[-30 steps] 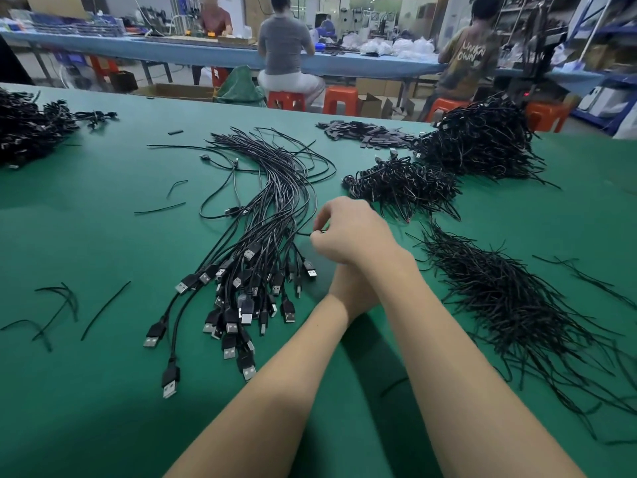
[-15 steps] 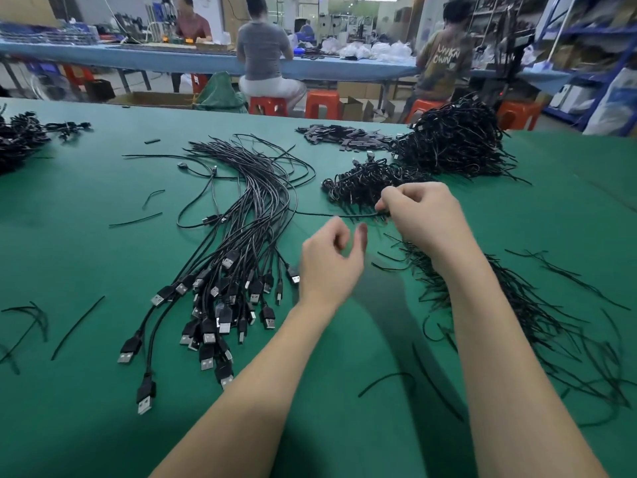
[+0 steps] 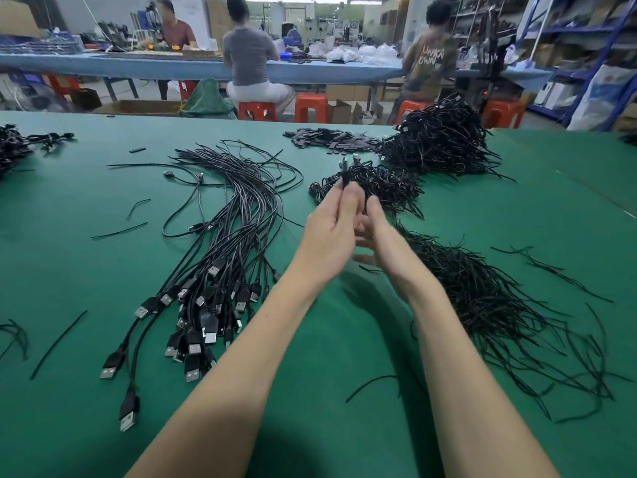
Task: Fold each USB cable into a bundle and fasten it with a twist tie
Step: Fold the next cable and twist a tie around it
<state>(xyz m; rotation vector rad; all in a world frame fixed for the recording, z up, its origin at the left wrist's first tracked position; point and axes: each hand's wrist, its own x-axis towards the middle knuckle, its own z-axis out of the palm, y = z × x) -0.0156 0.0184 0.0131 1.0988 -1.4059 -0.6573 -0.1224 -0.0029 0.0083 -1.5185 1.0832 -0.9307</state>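
Observation:
A fan of loose black USB cables (image 3: 220, 243) lies on the green table (image 3: 69, 236) left of my hands, plugs toward me. My left hand (image 3: 331, 236) is raised over the table's middle, its fingertips pinched on one USB cable (image 3: 344, 175) whose end sticks up above them. Close beside it is my right hand (image 3: 382, 243), blurred, its fingers spread with nothing visibly in them. A heap of thin black twist ties (image 3: 482, 298) spreads out to the right of my right forearm.
A small pile of bundled cables (image 3: 379, 188) lies just beyond my hands, with a larger pile (image 3: 441, 146) behind it. More bundles (image 3: 13, 150) sit far left. Stray ties (image 3: 119, 230) dot the left side. People sit at a blue bench (image 3: 138, 65) beyond.
My hands were crossed at the cable fan, then came apart with a cable stretched between them. Now they are together and higher, and the left hand pinches the cable's end.

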